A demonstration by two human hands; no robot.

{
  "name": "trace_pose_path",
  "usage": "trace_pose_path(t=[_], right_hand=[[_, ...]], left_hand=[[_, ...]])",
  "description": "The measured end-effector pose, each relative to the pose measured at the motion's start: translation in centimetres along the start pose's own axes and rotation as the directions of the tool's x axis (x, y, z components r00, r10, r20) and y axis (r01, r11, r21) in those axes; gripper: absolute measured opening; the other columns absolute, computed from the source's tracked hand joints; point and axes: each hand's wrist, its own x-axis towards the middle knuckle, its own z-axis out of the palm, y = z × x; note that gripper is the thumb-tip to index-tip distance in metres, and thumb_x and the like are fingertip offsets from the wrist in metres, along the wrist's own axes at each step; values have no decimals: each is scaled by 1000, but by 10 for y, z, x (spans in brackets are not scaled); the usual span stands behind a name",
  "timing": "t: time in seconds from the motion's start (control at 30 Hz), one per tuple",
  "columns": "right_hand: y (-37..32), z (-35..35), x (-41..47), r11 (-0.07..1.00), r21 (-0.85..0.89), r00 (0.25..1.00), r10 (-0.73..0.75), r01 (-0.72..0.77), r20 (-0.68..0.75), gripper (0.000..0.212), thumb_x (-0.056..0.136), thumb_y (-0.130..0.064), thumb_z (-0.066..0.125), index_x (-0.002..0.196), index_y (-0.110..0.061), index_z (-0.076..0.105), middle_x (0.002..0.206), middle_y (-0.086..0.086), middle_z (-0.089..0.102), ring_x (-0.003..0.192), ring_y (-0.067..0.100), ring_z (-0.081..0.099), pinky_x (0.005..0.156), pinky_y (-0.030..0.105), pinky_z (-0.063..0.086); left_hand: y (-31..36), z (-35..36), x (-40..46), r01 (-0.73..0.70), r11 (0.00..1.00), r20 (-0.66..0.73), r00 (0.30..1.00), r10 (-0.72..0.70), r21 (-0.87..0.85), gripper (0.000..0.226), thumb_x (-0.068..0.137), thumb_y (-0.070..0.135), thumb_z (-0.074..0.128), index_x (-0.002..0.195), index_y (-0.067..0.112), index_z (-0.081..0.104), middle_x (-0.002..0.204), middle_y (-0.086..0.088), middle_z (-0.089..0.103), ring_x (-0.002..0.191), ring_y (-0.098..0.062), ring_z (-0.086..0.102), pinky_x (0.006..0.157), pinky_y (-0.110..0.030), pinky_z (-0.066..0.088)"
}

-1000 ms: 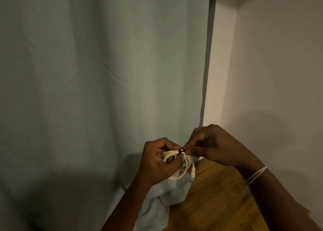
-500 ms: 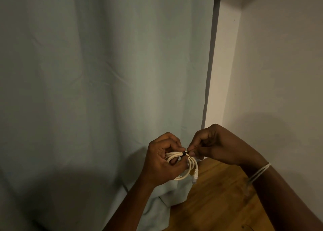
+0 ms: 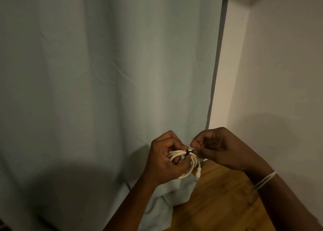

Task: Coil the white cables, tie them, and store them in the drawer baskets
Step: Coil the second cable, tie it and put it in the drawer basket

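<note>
— Head view first. How many hands, and what is each doing?

— Two. The left hand point(image 3: 162, 161) has its fingers curled through and around one coiled white cable point(image 3: 190, 162), a firm grip on the bundle. The right hand point(image 3: 220, 148) meets it from the other side, thumb and forefinger pinched together at the small black tie point(image 3: 189, 152) on top of the coil.

— One tie only?

— One that shows — a dark band cinched round the strands where the two hands meet. Whether the right grip is on the tie itself or on its loose end is too small to tell.

— And the cable, where is it?

— Held in the air between the hands, above the wooden floor point(image 3: 218, 199) and in front of the curtain's bunched hem. The coil has several loops; I cannot count them exactly. One connector plug point(image 3: 197, 175) hangs from the lower right of the coil, pointing down.

— Anything else on the person?

— A pale string bracelet point(image 3: 265, 179) round the right wrist, of two or three strands.

— The surroundings?

— One pale blue-green curtain point(image 3: 108, 73) fills the left and middle, falling in folds to the floor. To its right stands a white wall point(image 3: 279, 73) with a corner, a soft shadow across its lower part. The light is dim throughout.
</note>
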Motion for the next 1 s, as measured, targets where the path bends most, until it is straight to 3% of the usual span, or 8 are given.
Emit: trace_pose_path(t=[0.2,0.37,0.6,0.77,1.0], right_hand=[[-2,6,0,995,-88,999,-45,44,-13,15,87,-3,70,95,-12,77,85,-3,77,77,15,74,74,23,60],[-1,11,1,991,-115,997,-70,66,-26,15,87,-3,69,92,-15,76,83,-5,75,76,16,73,74,30,62],[1,19,2,989,-139,994,-67,55,-83,10,88,-7,68,90,-13,76,79,-1,75,71,20,72,69,40,62],[1,14,2,988,-144,995,-70,59,-72,12,89,-8,69,96,-14,78,87,-6,77,79,12,74,76,32,62],[0,3,-2,979,-173,993,-114,110,-14,21,88,-5,69,101,-18,79,94,-8,76,85,9,72,77,18,58]], left_hand=[[-2,-1,-1,32,999,10,999,-32,29,21,64,15,84,77,11,68,78,3,64,59,-15,64,52,-24,53],[-1,-2,-5,182,983,29,983,-182,-18,31,65,16,84,83,18,59,71,-1,69,53,-23,67,48,-40,57],[2,0,-4,172,985,37,984,-172,5,35,67,17,84,88,19,57,74,1,69,55,-20,68,49,-38,57],[1,2,-2,168,985,27,985,-168,31,39,66,19,86,92,21,56,77,3,67,57,-18,68,49,-32,58],[-1,3,-2,183,982,-6,983,-183,55,37,65,30,87,85,29,56,73,1,69,53,-20,67,50,-36,58]])
